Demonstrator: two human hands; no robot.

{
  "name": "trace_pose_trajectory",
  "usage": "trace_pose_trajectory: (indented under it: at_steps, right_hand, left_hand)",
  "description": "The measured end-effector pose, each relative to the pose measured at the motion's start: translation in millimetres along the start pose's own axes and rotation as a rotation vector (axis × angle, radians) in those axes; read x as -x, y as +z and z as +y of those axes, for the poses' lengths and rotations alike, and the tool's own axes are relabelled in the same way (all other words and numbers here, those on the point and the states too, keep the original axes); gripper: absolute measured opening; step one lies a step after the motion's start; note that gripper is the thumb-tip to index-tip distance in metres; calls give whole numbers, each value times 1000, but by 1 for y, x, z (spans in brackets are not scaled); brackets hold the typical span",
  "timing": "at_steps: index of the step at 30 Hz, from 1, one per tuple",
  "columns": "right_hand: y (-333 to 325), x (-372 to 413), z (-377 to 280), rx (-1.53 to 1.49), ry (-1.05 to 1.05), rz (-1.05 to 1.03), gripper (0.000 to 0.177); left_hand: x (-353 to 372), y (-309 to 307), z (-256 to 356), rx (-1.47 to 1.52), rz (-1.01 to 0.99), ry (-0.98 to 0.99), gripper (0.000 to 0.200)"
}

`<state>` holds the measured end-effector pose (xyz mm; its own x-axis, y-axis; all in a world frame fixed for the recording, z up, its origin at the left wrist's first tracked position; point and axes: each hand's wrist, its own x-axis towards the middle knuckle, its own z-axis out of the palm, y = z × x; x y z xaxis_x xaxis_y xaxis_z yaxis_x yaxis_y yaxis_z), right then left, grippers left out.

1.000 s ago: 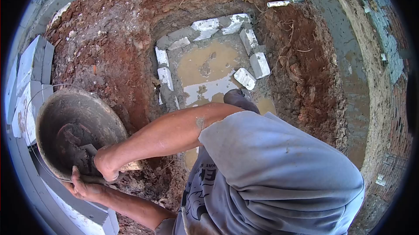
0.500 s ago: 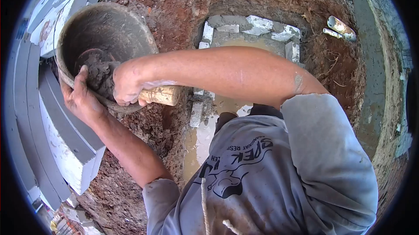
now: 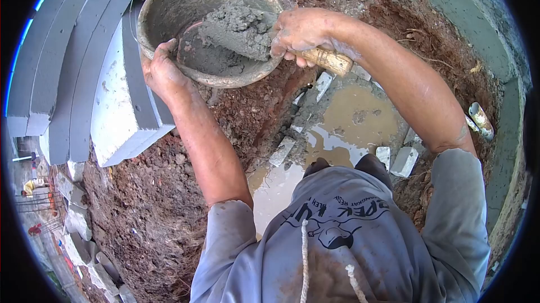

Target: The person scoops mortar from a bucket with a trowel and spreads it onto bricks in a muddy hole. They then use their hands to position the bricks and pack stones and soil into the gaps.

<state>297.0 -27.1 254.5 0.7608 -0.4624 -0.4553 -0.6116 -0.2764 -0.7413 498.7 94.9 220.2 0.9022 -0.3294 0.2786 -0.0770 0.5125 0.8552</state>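
A round, mud-caked bucket [image 3: 163,8] is tilted at the upper left, with wet grey mortar [image 3: 233,25] inside. My left hand [image 3: 166,72] grips its near left rim, thumb over the edge. At the bucket's right side, my right hand [image 3: 301,33] is closed around a trowel, whose wooden handle [image 3: 329,61] sticks out to the right below the palm. A heap of mortar lies over the trowel's blade, which is mostly hidden under it.
Long grey-white blocks [image 3: 118,100] are stacked at the left. Below me is a pit with muddy water [image 3: 360,114], edged by white-grey blocks [image 3: 404,161]. Pipe pieces [image 3: 481,120] lie at the right by a grey wall [image 3: 500,151]. A person [image 3: 35,186] shows far left.
The view has shifted. The trowel, low among the mortar before, now carries a heap of it near the bucket's right rim. My right arm has swung out, uncovering more of the pit.
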Motion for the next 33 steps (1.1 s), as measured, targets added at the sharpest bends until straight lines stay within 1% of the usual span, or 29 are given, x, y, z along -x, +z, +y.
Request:
trace_pose_trajectory:
  at_steps: [3, 4, 7, 9, 10, 11, 13, 14, 17, 19, 21, 23, 24, 25, 26, 27, 28, 29, 30, 33]
  right_hand:
    - [-4, -1, -4, -1, 24, 5, 25]
    - [-7, -2, -2, -7, 11, -14, 26]
    - [-18, 18, -1, -117, -29, -25, 28]
    - [-31, 40, 6, -86, -93, 38, 33]
    - [-38, 52, 8, -58, -88, 77, 35]
    - [-44, 66, 12, -33, -79, 116, 38]
    - [-58, 95, 24, 25, -48, 199, 28]
    - [-67, 108, 35, 0, -37, 184, 29]
    - [-85, 136, 72, -24, 41, 195, 28]
    - [-92, 153, 102, -43, 158, 216, 26]
    - [-93, 153, 134, -70, 266, 228, 25]
    - [-93, 147, 172, -179, 310, 216, 20]
    - [-95, 141, 189, -181, 335, 190, 20]
    - [-97, 134, 206, -184, 359, 163, 19]
    - [-99, 126, 226, -207, 367, 138, 18]
    - [-102, 116, 249, -226, 369, 114, 18]
    - [-106, 104, 276, -250, 321, 55, 17]
    - [-108, 95, 287, -231, 347, 77, 18]
    - [-117, 82, 305, -209, 330, 35, 19]
    - [-137, 50, 369, -137, 323, -84, 23]
  left_hand:
    - [8, -3, -1, 19, -33, 36, 53]
    - [12, -4, 2, 22, -9, 24, 52]
    - [9, -15, -1, 164, 40, 12, 49]
    - [2, -22, -7, 202, 98, 7, 47]
    - [-1, -23, -8, 222, 123, 5, 46]
    - [0, -21, -3, 197, 135, 15, 46]
    - [3, -10, 5, 153, 152, 21, 45]
    - [-1, -10, 5, 130, 157, 36, 41]
    - [-25, -15, 3, 371, 77, -22, 37]
    - [-39, -12, 7, 367, 117, -119, 34]
    - [-80, -20, -16, 234, 164, 6, 34]
    - [-94, -33, -24, 129, 170, 75, 36]
    - [-107, -45, -25, 119, 136, 46, 36]
    - [-107, -44, -22, 108, 102, 19, 37]
    - [-103, -42, -20, 74, 138, 21, 35]
    - [-101, -44, -23, 11, 175, 72, 34]
    - [-107, -51, -24, -53, 209, 129, 34]
    - [-116, -60, -23, -119, 240, 188, 33]
    - [-126, -74, -21, -130, 205, 178, 31]
    - [-96, -44, 0, -399, 527, 222, 35]
